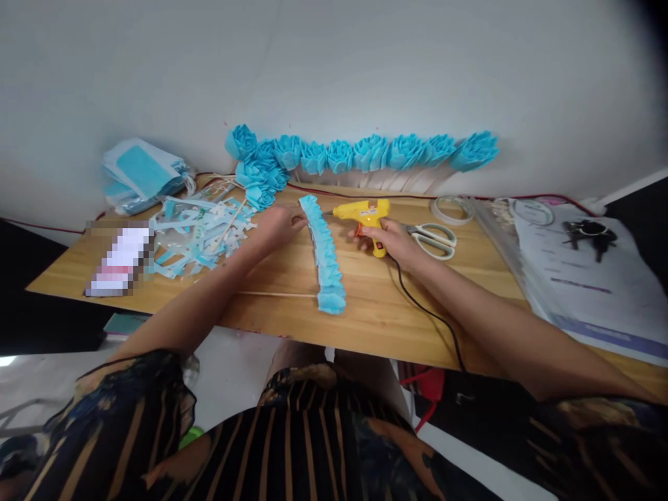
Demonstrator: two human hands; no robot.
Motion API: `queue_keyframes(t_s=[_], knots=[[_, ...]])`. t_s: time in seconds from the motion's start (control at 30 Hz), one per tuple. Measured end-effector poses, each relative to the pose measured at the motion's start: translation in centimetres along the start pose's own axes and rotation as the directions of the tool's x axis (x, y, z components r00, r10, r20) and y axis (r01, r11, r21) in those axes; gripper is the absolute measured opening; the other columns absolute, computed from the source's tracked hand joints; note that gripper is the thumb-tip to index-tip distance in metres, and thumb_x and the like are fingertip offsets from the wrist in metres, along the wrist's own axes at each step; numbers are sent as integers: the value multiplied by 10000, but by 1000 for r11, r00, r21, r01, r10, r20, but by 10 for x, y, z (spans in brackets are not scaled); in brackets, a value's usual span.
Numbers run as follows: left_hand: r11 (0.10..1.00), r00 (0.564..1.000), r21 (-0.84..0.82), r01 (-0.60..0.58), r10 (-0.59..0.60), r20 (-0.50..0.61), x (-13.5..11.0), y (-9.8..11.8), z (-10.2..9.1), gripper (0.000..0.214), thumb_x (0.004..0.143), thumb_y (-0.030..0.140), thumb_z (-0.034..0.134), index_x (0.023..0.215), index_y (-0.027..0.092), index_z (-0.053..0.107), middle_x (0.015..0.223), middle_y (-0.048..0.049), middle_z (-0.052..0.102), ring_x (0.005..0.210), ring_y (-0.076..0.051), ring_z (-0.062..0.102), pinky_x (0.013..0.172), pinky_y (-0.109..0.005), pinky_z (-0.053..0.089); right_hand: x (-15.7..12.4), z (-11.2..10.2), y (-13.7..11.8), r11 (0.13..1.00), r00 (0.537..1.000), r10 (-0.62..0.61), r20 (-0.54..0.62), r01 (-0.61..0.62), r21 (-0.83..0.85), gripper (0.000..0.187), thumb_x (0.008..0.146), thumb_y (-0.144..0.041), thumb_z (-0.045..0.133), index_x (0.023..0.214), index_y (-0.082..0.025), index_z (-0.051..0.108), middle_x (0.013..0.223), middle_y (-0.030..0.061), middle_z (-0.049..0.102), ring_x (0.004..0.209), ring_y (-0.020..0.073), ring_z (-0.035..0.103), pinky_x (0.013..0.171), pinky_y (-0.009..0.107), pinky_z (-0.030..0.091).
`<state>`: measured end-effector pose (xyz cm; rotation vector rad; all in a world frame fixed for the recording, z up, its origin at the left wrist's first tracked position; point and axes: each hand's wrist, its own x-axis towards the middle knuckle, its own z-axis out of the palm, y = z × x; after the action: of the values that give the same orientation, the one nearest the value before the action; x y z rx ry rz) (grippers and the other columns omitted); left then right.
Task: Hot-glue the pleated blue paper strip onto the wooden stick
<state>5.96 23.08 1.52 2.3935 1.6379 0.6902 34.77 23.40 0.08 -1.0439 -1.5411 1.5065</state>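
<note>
Across the middle of the wooden tabletop (pixel 282 271), a long ruffled blue strip (pixel 324 254), laid lengthwise from the far side toward the near edge, with a slight curve and a folded-looking near end. By that near end, a thin stick (pixel 276 294), stretched out to the left. At the strip's far part, on its left side, the left hand (pixel 284 223), fingers curled in close to the edge; pinching or merely resting against it, hard to tell from this angle. On the other side, the right hand (pixel 396 240), wrapped around the handle of a yellow glue gun (pixel 368 214), fingers by the orange trigger, nozzle aimed leftward at the far part of the strip. From the handle, a black cord (pixel 410 292), running down over the near edge. Just beside the right wrist, pale-handled scissors (pixel 437 241); farther back, a ring of tape (pixel 454 221). Along the wall, a row of blue flowers (pixel 340 156), bunched more thickly at its left end. Left of the left hand, a heap of blue and white scraps (pixel 201 233). Far right, keys (pixel 595 233) on a printed sheet (pixel 605 285).
</note>
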Motion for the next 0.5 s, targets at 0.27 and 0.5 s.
queue_keyframes(t_s=[0.27,0.5], knots=[[989,944,-120,-87,120,309,-86,26,-62,385,1011,500,507,1014,188,732,924,-67,733,825,-206,657,769,-308,466,-10,1,-12,992,1000,25,15,-27,126,344,770,-404,809,989,-155,719,1058,132,796,833,196,744,588,240,584],[994,984,-76,-80,91,156,-154,15,-47,448,1037,565,517,1179,185,706,1115,-117,730,1027,-269,675,879,-381,522,6,7,-12,988,995,40,89,-53,146,267,806,-355,778,951,-148,692,1007,120,787,591,117,638,421,205,459]])
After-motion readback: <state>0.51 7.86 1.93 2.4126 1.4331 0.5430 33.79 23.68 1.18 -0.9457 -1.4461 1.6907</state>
